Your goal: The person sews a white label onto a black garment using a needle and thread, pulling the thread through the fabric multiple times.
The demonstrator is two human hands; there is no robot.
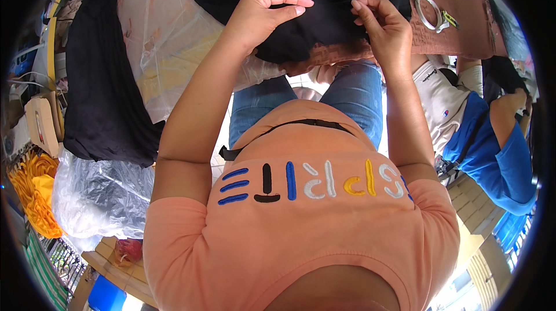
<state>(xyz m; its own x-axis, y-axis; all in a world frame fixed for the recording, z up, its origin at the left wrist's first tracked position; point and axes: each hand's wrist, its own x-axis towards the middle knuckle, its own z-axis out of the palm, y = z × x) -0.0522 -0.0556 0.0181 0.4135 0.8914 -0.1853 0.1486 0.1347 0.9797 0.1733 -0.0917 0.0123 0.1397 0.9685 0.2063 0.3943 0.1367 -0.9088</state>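
Note:
Black cloth [289, 44] lies bunched over the table in front of me, hanging a little past its near edge. Above it, my left hand [263, 15] holds thumb and index finger together in a pinch, fingertips pointing right. My right hand [383, 27] faces it a short gap away, thumb and index pinched and the other fingers curled. Whatever either pinch holds is too small or thin to make out. Both hands are over the cloth, with the fingertips apart from each other.
A brown patterned cover [457, 33] on the right bears a white ring [427, 13] and a small yellow-black tool [450, 19]. Clear plastic sheeting [156, 44] and more black cloth [104, 91] lie left. A person in blue [483, 154] is close on my right.

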